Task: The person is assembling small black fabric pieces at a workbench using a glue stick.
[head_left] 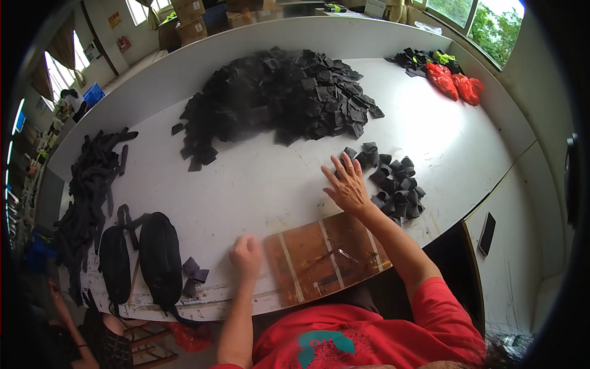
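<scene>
My right hand point(351, 189) spreads wide beside folded black cloth pieces point(401, 200) on the table point(215, 200), my left hand point(246, 253) curls, blurred, near the brown board point(307, 265), its grip I can't tell

I record short lettering within the teal print point(314, 338) on the red T-shirt point(393, 335), at six o'clock. From my remote view, the wall sign point(115, 19) between ten and eleven o'clock is too small to read; small marks on a cardboard box point(192, 31) near eleven are illegible.
</scene>
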`<state>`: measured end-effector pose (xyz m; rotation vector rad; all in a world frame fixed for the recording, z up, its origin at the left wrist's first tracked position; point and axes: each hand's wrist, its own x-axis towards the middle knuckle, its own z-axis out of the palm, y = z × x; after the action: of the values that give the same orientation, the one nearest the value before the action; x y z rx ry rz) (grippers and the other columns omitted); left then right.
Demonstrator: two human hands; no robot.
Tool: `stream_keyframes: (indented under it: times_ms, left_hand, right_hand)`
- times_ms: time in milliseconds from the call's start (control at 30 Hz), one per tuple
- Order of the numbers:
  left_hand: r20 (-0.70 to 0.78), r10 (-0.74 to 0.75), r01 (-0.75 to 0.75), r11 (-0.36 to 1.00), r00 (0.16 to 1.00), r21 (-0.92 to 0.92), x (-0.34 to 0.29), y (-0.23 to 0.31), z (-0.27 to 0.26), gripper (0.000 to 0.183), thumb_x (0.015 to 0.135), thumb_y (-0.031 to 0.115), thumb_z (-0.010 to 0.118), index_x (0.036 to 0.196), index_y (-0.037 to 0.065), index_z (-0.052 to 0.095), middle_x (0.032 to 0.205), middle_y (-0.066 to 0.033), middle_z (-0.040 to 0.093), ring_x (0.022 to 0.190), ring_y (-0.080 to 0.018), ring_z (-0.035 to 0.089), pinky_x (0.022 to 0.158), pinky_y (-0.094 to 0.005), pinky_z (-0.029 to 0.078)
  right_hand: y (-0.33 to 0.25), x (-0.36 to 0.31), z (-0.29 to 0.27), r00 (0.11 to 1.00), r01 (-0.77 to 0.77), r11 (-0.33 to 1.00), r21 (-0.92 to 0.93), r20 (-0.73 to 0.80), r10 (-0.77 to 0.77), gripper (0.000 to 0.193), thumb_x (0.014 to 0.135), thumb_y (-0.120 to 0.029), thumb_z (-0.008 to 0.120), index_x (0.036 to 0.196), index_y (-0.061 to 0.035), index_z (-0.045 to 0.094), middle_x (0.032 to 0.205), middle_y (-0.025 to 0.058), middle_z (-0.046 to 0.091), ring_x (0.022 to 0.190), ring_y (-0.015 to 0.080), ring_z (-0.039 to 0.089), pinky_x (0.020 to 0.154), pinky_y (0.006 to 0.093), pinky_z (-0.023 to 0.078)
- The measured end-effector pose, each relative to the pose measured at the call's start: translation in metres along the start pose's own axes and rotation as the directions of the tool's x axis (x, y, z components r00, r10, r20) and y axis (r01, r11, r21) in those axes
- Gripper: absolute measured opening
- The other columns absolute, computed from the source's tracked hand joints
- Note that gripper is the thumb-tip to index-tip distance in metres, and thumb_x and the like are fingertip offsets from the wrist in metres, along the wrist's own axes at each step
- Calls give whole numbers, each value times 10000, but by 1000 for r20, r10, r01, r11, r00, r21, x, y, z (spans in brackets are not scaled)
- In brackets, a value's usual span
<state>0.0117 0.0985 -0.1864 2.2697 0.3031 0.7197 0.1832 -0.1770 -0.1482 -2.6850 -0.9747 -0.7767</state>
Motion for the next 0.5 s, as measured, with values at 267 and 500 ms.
stream_keyframes:
  times_ms: [267,500]
  left_hand:
    - [-10,34,-34,999,999,16,-1,-2,2,82,830,67,610,777,6,596,634,-84,583,524,-171,547,512,-297,432]
    - [29,-44,44,999,999,-15,2,6,-2,39,794,67,593,777,35,604,736,-153,610,684,-366,596,593,-427,462]
  right_hand:
    - [81,-16,19,932,-311,936,-167,139,335,363,810,-278,613,1154,-161,611,1268,130,490,1265,392,363,1003,536,309]
    - [81,25,-15,901,-428,900,-84,39,432,216,758,-165,665,959,-90,691,1296,120,526,1256,449,378,1008,525,331]
